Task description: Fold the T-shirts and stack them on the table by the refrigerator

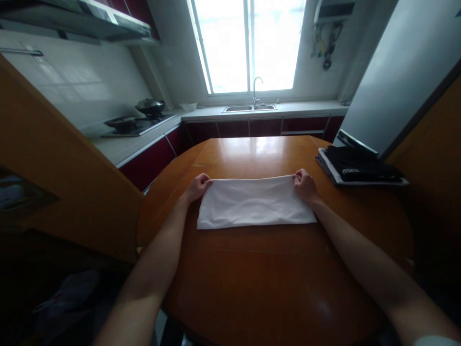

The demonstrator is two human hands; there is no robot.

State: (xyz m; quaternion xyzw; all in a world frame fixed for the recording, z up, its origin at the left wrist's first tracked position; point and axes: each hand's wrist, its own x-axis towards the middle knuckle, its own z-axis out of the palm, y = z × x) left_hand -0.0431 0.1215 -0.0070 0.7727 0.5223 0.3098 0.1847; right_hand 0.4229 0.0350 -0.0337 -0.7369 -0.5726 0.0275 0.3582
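Observation:
A white cloth garment (255, 204), folded into a wide band, lies on the brown wooden table (259, 278). Its exact kind does not show. My left hand (198, 186) pinches the far left corner between thumb and fingers. At the far right corner, my right hand (304, 185) grips the fabric in the same way. The far edge runs nearly straight between both hands, while the near edge rests on the wood with slight wrinkles in the cloth.
A stack of folded dark and white clothes (360, 166) sits at the table's right side. Beyond the table are a counter with a sink (248, 108), a stove with a lidded pan (149, 106), and a fridge (399, 72) on the right.

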